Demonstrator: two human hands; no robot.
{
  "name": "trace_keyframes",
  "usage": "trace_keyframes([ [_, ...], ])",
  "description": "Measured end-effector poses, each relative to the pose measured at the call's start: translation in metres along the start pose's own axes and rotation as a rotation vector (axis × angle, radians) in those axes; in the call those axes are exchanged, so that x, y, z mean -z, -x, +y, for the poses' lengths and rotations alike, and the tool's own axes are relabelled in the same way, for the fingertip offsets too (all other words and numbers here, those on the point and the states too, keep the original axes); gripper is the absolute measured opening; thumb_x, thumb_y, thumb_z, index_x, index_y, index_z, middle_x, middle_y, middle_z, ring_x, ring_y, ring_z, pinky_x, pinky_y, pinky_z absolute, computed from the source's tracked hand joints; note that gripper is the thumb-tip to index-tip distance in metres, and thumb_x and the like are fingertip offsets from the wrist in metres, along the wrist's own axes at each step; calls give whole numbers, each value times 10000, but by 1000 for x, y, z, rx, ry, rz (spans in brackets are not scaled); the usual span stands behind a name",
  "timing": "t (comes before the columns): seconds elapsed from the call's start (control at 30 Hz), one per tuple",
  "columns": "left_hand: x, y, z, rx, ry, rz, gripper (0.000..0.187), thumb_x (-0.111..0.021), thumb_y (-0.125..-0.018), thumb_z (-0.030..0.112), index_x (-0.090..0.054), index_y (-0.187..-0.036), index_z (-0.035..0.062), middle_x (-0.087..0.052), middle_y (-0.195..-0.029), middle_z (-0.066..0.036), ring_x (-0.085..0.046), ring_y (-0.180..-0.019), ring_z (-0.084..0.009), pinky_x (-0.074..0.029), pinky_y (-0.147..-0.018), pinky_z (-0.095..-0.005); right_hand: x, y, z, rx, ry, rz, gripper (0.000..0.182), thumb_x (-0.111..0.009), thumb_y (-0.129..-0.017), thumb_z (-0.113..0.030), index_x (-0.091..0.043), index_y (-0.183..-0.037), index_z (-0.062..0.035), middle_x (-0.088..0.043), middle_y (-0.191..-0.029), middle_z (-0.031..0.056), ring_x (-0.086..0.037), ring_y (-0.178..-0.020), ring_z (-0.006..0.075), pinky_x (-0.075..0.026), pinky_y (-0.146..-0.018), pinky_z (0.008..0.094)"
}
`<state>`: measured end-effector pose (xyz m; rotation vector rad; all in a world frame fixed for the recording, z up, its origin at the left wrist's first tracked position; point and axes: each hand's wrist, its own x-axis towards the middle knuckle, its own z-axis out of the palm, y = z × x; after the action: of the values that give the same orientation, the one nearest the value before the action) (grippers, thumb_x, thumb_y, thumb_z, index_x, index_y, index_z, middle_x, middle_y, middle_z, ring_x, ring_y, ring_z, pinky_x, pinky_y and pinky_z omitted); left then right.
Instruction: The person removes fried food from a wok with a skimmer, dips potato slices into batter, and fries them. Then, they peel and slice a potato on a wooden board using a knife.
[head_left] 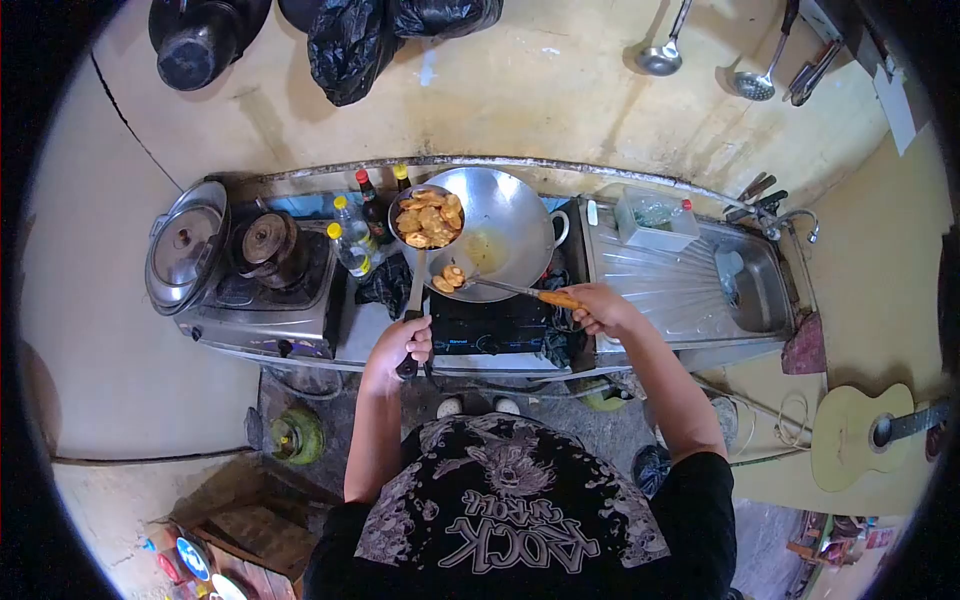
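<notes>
My left hand (pixel 400 350) is closed around the dark handle of a long-handled strainer (pixel 416 288). Golden-brown fried pieces (pixel 429 218) fill the strainer, which is over the left rim of a large metal wok (pixel 515 222). In my right hand (pixel 600 308) is a spatula (pixel 510 288), gripped by its wooden handle. Its blade reaches the wok's lower left side, where several more fried pieces (pixel 449 279) lie on or beside it. A little yellowish oil (pixel 487 250) pools in the wok. Beneath is a black stove (pixel 487 338).
Left of the wok are bottles (pixel 350 250), a black plastic bag (pixel 388 288) and another stove with a dark pot (pixel 270 245). A clear container (pixel 656 220) stands on the drainboard beside the sink (pixel 762 300). A green gas cylinder (pixel 298 436) is on the floor.
</notes>
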<state>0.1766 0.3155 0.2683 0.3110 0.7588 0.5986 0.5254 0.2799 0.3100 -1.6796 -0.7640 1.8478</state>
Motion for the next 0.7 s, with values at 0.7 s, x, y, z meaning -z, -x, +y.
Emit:
trace_keyframes([
  [0.7, 14, -9, -9, 14, 15, -42, 201, -561, -870, 118, -417, -732, 101, -423, -566, 43, -360, -409, -24, -280, -378, -193, -5, 27, -11, 245, 557, 349, 347, -422, -904, -246, -587, -1128, -37, -530, -680, 78, -457, -456, 135, -374, -403, 277],
])
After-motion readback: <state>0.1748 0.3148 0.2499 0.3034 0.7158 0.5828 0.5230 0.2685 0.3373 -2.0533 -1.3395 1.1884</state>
